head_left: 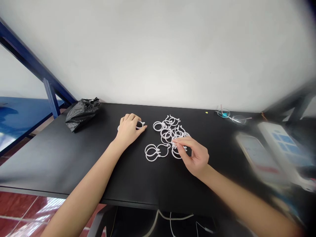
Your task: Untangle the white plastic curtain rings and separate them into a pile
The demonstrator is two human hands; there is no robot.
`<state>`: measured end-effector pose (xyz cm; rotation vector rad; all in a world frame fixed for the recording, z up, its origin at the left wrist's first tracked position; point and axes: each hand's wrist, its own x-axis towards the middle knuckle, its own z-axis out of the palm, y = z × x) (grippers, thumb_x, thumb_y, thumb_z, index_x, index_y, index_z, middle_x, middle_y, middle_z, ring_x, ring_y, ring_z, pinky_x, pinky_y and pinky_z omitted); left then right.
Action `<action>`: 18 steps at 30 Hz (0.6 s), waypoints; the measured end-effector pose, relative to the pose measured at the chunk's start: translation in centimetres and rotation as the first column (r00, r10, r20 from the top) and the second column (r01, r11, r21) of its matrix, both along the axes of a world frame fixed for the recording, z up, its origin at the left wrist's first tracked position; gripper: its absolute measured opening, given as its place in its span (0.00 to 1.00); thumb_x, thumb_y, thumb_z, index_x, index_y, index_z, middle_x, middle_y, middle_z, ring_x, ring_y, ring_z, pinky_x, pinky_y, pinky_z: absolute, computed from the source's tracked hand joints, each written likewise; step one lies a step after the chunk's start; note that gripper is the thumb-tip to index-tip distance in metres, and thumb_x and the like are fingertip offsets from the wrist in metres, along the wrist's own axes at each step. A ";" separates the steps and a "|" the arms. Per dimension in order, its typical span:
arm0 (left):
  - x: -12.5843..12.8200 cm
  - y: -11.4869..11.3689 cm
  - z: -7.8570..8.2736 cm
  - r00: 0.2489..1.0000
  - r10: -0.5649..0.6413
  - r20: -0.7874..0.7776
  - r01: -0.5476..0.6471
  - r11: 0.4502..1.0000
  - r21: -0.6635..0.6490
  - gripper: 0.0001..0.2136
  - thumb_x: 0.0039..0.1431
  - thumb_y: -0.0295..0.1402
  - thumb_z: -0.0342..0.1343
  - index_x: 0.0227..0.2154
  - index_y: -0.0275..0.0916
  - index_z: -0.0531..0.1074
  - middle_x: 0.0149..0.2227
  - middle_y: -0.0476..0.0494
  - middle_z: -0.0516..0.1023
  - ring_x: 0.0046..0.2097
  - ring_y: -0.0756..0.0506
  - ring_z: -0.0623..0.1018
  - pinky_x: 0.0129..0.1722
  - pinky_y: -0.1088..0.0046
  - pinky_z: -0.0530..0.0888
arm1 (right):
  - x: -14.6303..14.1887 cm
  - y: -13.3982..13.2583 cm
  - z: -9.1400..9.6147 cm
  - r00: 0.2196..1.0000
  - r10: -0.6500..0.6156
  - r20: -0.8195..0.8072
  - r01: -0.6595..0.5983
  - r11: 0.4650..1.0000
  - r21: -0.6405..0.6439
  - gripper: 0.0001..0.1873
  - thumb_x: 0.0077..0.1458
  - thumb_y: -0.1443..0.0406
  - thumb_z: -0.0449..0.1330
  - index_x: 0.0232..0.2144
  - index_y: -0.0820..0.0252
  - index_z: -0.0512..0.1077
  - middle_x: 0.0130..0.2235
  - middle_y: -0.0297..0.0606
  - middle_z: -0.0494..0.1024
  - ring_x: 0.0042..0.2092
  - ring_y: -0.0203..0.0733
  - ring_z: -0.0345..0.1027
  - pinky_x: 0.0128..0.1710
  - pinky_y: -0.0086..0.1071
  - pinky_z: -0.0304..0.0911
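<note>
Several white plastic snap rings, like shower curtain rings (pixel 166 136), lie in a loose pile on the black table (pixel 98 164). Palm down to the left of the pile, my left hand (pixel 128 130) rests over a separate group of rings (pixel 140 124). Parts of these rings show on both sides of the hand, and its thumb stands apart from the fingers. At the right side of the pile, my right hand (pixel 194 154) is closed in a pinch on a ring among the others. The fingertips hide part of that ring.
A crumpled black plastic bag (pixel 82 113) lies at the back left. Eyeglasses (pixel 230 118) are near the wall at the back right. A blurred phone (pixel 259 158) and a white box (pixel 283 144) lie at the right. Cables (pixel 172 219) hang below the front edge.
</note>
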<state>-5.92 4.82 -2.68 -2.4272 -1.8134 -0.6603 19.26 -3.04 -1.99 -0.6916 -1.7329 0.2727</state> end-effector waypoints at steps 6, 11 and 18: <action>0.4 -0.3 0.2 0.987 -0.015 0.160 0.017 1.000 -0.011 0.18 0.60 0.41 0.56 0.50 0.37 0.70 0.50 0.36 0.74 0.53 0.34 0.71 0.54 0.50 0.66 | -0.1 -0.1 0.2 1.000 0.008 -0.009 -0.008 1.000 0.016 0.13 0.55 0.78 0.58 0.37 0.57 0.75 0.34 0.40 0.83 0.34 0.42 0.78 0.33 0.37 0.75; 1.1 -2.1 3.1 0.667 -0.441 0.600 0.693 0.662 -0.284 0.16 0.59 0.32 0.55 0.50 0.42 0.69 0.52 0.43 0.73 0.52 0.43 0.73 0.51 0.64 0.72 | 0.0 -0.1 0.2 1.000 0.012 0.000 -0.012 1.000 0.006 0.14 0.54 0.78 0.58 0.38 0.57 0.75 0.35 0.40 0.83 0.35 0.42 0.78 0.33 0.36 0.76; 1.0 -3.1 3.7 0.794 -0.411 0.448 0.605 0.604 -0.518 0.24 0.45 0.37 0.67 0.47 0.43 0.70 0.48 0.44 0.72 0.49 0.42 0.72 0.48 0.63 0.73 | 0.1 -0.1 -0.1 1.000 0.022 -0.003 -0.022 1.000 -0.004 0.15 0.54 0.78 0.59 0.39 0.57 0.75 0.35 0.40 0.82 0.35 0.42 0.77 0.33 0.36 0.75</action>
